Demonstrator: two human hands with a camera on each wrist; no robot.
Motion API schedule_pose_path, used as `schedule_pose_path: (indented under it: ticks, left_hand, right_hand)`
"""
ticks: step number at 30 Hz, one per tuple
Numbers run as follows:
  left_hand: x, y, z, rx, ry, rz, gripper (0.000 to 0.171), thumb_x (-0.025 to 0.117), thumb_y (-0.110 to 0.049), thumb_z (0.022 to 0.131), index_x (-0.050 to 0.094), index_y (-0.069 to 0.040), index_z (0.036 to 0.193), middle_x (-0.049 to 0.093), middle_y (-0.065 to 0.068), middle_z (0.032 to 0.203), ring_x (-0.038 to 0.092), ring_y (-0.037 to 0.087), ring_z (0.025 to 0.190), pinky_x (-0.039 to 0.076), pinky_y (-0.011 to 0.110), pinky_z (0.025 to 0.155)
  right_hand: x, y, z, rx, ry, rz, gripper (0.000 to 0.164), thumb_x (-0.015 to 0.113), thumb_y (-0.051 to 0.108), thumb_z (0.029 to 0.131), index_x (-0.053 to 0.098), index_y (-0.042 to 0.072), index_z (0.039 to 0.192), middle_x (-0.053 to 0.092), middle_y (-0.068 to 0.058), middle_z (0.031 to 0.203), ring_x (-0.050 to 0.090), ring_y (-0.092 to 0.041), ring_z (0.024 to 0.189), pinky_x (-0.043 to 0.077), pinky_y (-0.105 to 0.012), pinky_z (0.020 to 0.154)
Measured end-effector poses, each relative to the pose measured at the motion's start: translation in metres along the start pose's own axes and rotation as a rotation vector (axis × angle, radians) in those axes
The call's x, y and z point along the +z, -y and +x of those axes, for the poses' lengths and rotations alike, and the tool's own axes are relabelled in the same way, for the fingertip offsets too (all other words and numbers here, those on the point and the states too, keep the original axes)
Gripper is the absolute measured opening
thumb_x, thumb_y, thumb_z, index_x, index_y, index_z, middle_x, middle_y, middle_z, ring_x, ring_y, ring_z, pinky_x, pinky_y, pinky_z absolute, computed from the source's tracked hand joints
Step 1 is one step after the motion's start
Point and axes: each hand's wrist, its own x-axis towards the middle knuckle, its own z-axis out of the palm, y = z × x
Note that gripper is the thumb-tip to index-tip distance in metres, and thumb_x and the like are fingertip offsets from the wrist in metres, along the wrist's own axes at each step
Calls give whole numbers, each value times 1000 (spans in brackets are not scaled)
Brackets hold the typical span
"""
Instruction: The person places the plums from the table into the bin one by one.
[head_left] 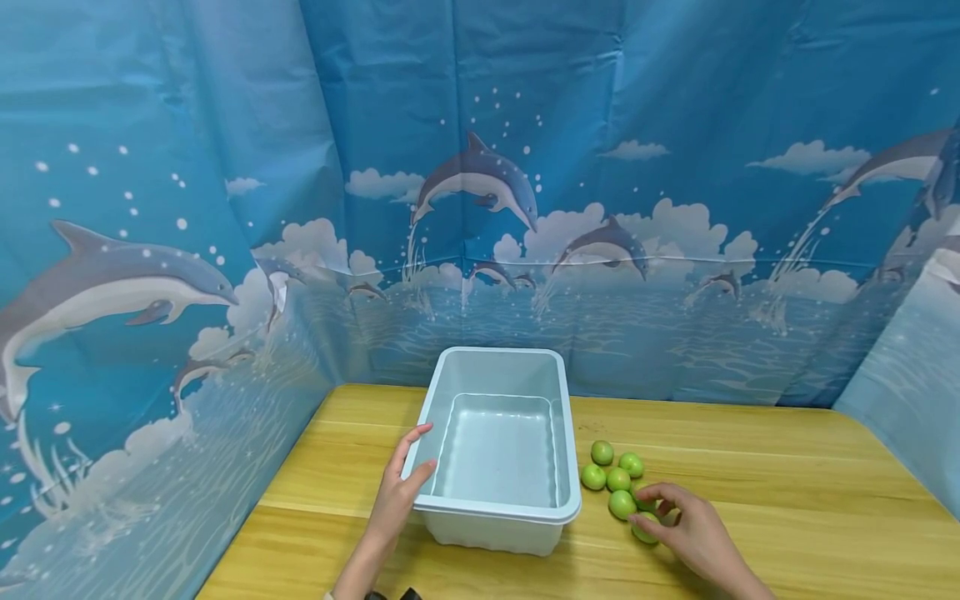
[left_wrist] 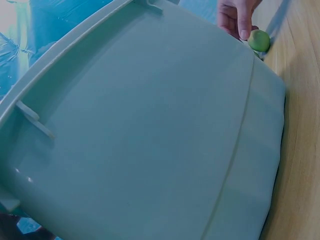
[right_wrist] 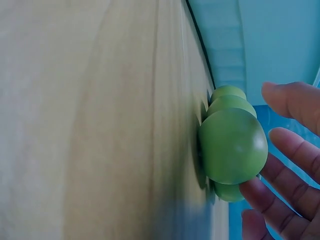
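My left hand (head_left: 397, 485) holds the left rim of a pale blue plastic tub (head_left: 495, 508), its thumb and a finger over the edge. Nothing shows inside the tub. To the tub's right lies a cluster of several round green limes (head_left: 618, 479). My right hand (head_left: 693, 533) reaches over the nearest lime (head_left: 645, 527), thumb and fingers spread around it. In the right wrist view, a large-looking lime (right_wrist: 233, 146) sits on the table before the parted fingers (right_wrist: 287, 200); fingertips are close to it, and contact is hard to tell. The left wrist view shows mostly the tub's outer wall (left_wrist: 140, 120).
The limes and tub stand on a yellow wood-grain table (head_left: 787, 483). A blue dolphin-print curtain (head_left: 637, 167) hangs behind the table and along its left side. Small dark objects (head_left: 408, 594) peek in at the bottom edge.
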Motion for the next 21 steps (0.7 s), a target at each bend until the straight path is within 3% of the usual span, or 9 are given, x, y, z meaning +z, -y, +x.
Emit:
schedule_pose_path:
  ticks: [21]
  left_hand:
    - [1,0,0,0,1,6,47,58,-16,93,45,-11,138,33,8,148,20,28,138,15,57,105]
  right_hand:
    - [-2,-1,-2,111,81,4,34,84,31,70,69,14,95,63,6,88,53,-9,72,43,-25,59]
